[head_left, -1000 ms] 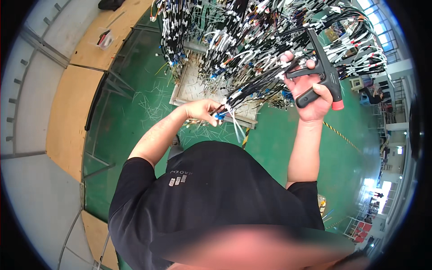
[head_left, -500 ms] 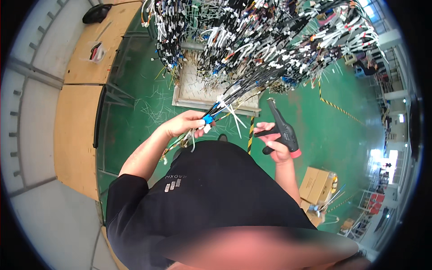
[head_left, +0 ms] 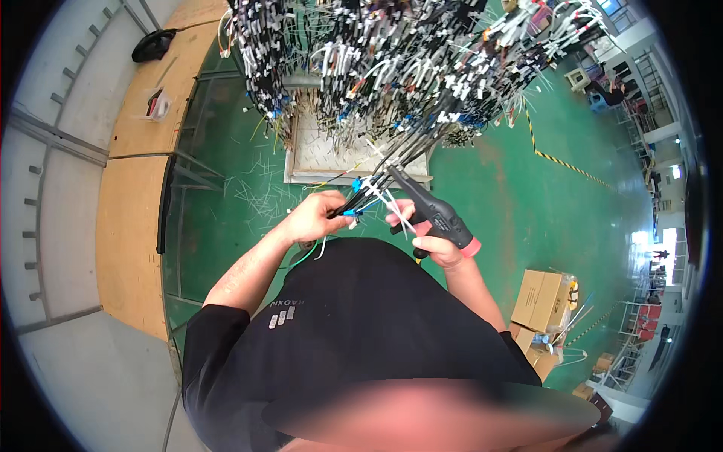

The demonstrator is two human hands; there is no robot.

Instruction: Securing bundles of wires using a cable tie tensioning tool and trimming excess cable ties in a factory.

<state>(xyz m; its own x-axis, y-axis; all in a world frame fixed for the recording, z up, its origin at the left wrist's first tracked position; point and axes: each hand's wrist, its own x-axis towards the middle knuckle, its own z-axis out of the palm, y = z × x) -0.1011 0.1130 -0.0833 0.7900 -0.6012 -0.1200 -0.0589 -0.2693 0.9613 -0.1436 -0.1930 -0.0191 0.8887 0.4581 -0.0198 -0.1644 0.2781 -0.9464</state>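
Note:
My left hand (head_left: pixel 312 217) is closed around the near end of a black wire harness (head_left: pixel 364 197), with blue connectors (head_left: pixel 357 184) just past the fingers. From there the harness stretches away toward a large hanging mass of wires. Loose white cable tie tails (head_left: pixel 397 212) stick out from the bundle toward the right. In my right hand (head_left: pixel 444 250) is a black cable tie gun (head_left: pixel 435 213) with a red rear end, fingers wrapped at its grip and trigger. Its nose is at the harness, beside the white ties; whether a tie sits in it I cannot make out.
Hanging wire harnesses (head_left: pixel 361 68) fill the far side above a pale tray (head_left: pixel 316 162) on the green floor. Wooden tables (head_left: pixel 132 233) line the left, one bearing a clear box (head_left: pixel 156 105). Cardboard boxes (head_left: pixel 538 300) stand at the right. Tie offcuts litter the floor.
The cable tie gun has moved left and its nose has come up to the harness. My left hand has shifted slightly right, still holding the harness.

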